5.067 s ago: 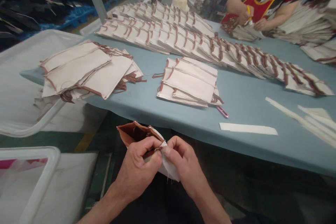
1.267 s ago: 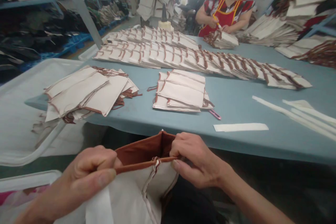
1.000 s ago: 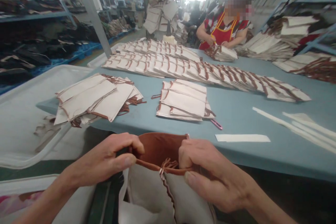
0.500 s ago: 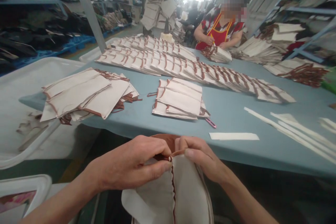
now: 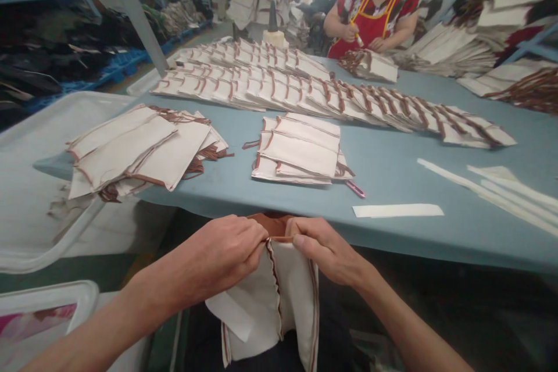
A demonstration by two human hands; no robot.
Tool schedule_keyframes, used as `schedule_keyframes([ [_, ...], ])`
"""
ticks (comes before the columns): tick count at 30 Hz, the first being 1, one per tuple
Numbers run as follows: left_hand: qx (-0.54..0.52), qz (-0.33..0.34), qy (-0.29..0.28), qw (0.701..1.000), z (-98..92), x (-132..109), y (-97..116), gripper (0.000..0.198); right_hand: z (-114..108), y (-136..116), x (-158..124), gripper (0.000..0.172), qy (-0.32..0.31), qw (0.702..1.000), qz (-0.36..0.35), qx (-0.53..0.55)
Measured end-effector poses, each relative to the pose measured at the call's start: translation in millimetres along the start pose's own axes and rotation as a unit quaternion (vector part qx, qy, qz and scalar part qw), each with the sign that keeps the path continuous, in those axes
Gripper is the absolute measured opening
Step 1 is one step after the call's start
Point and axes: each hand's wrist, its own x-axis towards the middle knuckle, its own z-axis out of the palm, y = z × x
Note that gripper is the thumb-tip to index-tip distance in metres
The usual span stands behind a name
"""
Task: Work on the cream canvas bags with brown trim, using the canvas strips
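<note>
Cream cloth with brown trim makes up the bag (image 5: 279, 296) hanging below the counter (image 5: 392, 168) edge. The left hand (image 5: 222, 253) and right hand (image 5: 325, 247) sit close together, each pinching the bag's top rim. Two stacks of bags (image 5: 300, 148) lie on the counter beyond.

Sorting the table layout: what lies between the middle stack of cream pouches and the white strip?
A small pink tool on the blue table, at the corner of the middle stack, short of the white strip; head view.
</note>
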Motion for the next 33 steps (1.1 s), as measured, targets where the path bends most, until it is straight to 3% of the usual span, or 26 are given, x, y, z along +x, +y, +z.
schedule_keyframes([
  [2, 0.013, -0.005, 0.017, 1.000, 3.8, 3, -1, 0.024, 0, -4, -1, 0.027, 0.013, 1.000, -0.003, -0.024],
  [5, -0.086, -0.033, 0.008, 0.996, 0.1, 7, 2, 0.022, 1, -14, -2, 0.017, 0.042, 0.993, -0.028, -0.102],
  [8, -0.184, -0.050, -0.003, 0.982, -9.4, 10, 8, 0.021, 4, -24, -1, 0.020, 0.049, 0.985, -0.079, -0.148],
  [13, -0.266, -0.056, -0.036, 0.962, -23.2, 9, 15, 0.021, 8, -27, -1, 0.018, 0.039, 0.990, -0.091, -0.096],
  [20, -0.356, -0.042, -0.076, 0.930, -30.2, 9, 8, 0.026, 8, -25, -6, 0.014, -0.002, 0.998, -0.069, -0.016],
  [26, -0.372, -0.082, -0.022, 0.924, -20.9, 7, 12, 0.019, 14, -29, -4, 0.012, 0.023, 0.998, -0.062, -0.021],
  [30, -0.464, -0.087, 0.050, 0.880, -8.8, 7, 21, 0.020, 17, -33, -6, 0.011, 0.033, 0.998, -0.050, -0.003],
  [33, -0.530, -0.072, 0.069, 0.842, -0.5, 7, 26, 0.027, 17, -34, -9, 0.011, 0.022, 0.999, -0.031, 0.016],
])
